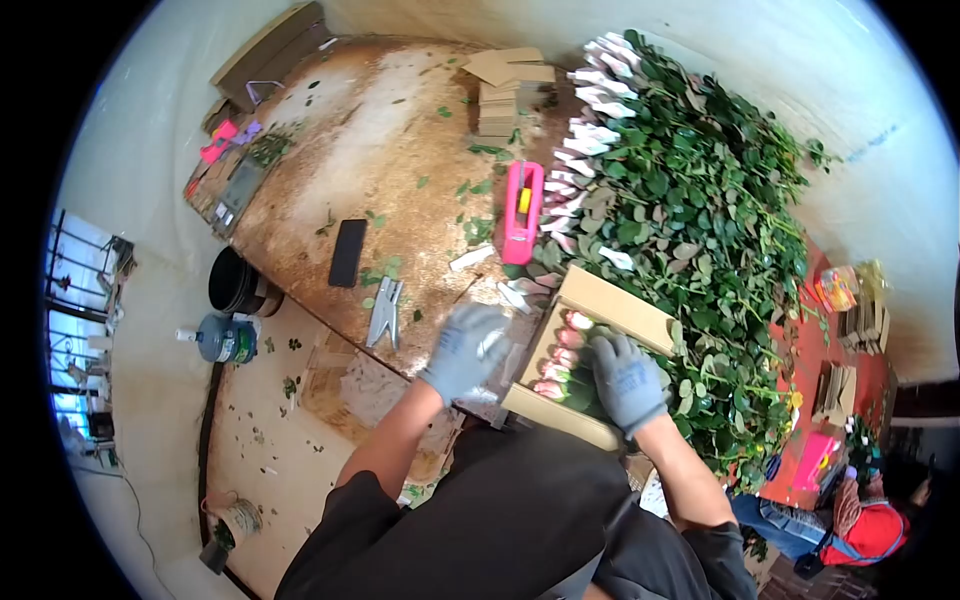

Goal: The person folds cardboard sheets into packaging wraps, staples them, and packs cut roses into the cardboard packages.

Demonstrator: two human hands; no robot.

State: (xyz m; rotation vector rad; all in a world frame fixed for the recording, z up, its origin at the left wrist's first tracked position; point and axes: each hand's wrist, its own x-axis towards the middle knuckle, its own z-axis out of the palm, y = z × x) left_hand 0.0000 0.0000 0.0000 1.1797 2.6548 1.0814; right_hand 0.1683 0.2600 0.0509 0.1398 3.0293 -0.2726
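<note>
The open cardboard box (560,415) is lying at the near edge of the table (400,150), directly before the person's body, with a row of pink rose heads (567,357) showing along its inner left side. The right hand (628,380), gloved, is resting over the leaves inside the box; its grip is facing downward, and whether it is pinching any stem cannot be told. The left hand (468,352), also gloved, is hovering just left of the box; it is appearing blurred, so whether its grip is spread or pressed together cannot be told. In this assessment the box is being light and moderately stiff, its walls offering sound hold on opposite sides; the blooms are being soft and easily bruised, the stems below the heads providing the safer hold. Toward the far edge, the pink dispenser (521,212) and the leafy pile (690,210) are restricting movement, the pile crowding the box's right side. Freer room is lying leftward, between the phone (347,253) and the cardboard stack (498,108).
</note>
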